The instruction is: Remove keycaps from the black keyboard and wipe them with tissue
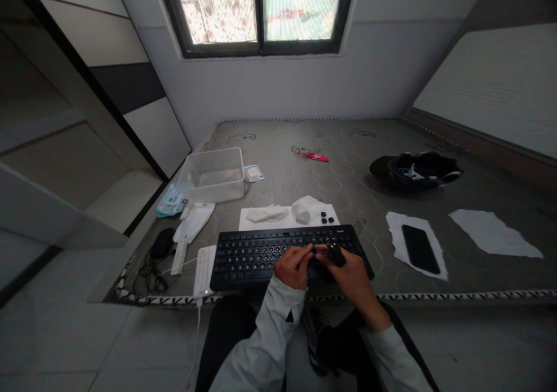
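A black keyboard (252,256) lies across in front of me, its keys facing up. Over its right half, my left hand (293,265) has thumb and finger pinched on a tiny dark piece, perhaps a keycap. My right hand (350,276) meets it there, fingers curled around a short dark object (336,254) whose kind I cannot make out. Behind the keyboard, a few loose black keycaps (324,220) sit on a white sheet (287,226). Crumpled white tissues (307,209) lie on the same sheet.
A clear plastic bin (213,174) stands at the back left. Nearby are a black mouse (162,243), a white power strip (203,270) and cords. To the right lie a phone (420,248) on paper, another paper sheet (494,232) and a black cap (415,170). A red packet (315,156) is farther back.
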Demonstrator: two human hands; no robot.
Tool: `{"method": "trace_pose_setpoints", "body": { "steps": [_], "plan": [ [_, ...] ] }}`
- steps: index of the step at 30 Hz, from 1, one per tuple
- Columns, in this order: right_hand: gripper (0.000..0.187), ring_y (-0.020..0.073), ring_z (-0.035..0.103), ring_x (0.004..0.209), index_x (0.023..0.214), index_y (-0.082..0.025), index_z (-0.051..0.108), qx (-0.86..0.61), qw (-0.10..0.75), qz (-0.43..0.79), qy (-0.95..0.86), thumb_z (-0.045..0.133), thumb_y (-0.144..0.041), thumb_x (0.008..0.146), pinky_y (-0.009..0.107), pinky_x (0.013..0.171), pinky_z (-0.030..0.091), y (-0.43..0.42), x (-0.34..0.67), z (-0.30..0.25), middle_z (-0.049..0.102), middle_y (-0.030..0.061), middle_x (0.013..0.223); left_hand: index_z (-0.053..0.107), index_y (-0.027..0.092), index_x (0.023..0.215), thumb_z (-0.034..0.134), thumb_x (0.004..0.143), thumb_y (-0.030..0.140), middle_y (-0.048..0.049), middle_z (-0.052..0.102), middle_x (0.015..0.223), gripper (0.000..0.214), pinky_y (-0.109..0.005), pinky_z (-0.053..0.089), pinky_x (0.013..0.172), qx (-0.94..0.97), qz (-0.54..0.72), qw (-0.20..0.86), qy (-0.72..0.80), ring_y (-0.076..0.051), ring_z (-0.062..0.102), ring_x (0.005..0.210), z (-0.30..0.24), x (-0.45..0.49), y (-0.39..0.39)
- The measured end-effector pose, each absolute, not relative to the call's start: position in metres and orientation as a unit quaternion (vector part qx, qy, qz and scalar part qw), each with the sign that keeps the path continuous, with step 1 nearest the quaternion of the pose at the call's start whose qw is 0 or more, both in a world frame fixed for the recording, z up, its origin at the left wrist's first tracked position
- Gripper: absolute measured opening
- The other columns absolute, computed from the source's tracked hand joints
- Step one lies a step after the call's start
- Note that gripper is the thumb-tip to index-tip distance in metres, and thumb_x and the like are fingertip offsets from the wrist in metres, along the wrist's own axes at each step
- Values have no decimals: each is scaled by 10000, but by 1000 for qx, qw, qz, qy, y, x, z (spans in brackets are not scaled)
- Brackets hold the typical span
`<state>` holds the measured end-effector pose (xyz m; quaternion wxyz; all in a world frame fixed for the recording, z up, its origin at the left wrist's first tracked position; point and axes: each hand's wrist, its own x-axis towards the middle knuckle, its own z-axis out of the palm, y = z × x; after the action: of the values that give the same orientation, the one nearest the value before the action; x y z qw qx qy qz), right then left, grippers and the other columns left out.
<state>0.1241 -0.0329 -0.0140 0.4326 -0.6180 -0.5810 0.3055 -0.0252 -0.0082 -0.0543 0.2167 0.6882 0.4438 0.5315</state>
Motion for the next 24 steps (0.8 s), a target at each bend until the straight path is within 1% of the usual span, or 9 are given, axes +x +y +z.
{"method": "trace_pose_setpoints", "body": {
  "steps": [4,8,14,16,19,24],
  "plan": [
    [265,269,681,926,986,-263,726,-624,435,297,-577,662,-441,801,388,867,507,-32,122,-13,738,52,977,706,237,1101,539,917,279,-42,726,911,252,-225,556,757,691,525,227,443,-133,675,824,-55,-25,-8],
    [298,279,674,944,992,-244,730,-627,425,310,-575,651,-461,803,392,866,499,-32,123,-14,736,71,989,721,236,1059,567,908,291,-38,727,907,223,-229,555,777,701,502,223,454,-135,677,837,-55,-26,-10],
    [264,267,677,846,834,-231,719,-657,406,296,-563,686,-481,754,370,796,494,-31,124,-13,737,57,874,698,263,1108,550,919,269,-15,724,907,240,-197,555,724,749,453,187,446,-116,682,810,-54,-29,-15],
    [255,265,677,842,844,-237,720,-650,393,294,-580,675,-473,759,365,787,491,-29,127,-10,737,54,873,694,263,1115,549,921,297,-15,727,922,244,-194,556,728,752,435,190,456,-115,684,819,-50,-30,-16],
    [227,268,679,851,864,-251,723,-656,365,267,-604,648,-442,769,360,773,486,-20,135,-1,738,45,877,698,255,1096,547,918,326,-27,729,959,244,-220,560,765,740,427,211,474,-131,684,860,-44,-33,-18],
    [182,256,680,827,876,-248,724,-673,299,184,-651,614,-358,782,322,728,463,20,155,24,740,46,868,726,241,978,540,909,274,-27,732,937,201,-237,556,773,718,447,249,472,-138,681,858,-39,-35,-20]
  ]
}}
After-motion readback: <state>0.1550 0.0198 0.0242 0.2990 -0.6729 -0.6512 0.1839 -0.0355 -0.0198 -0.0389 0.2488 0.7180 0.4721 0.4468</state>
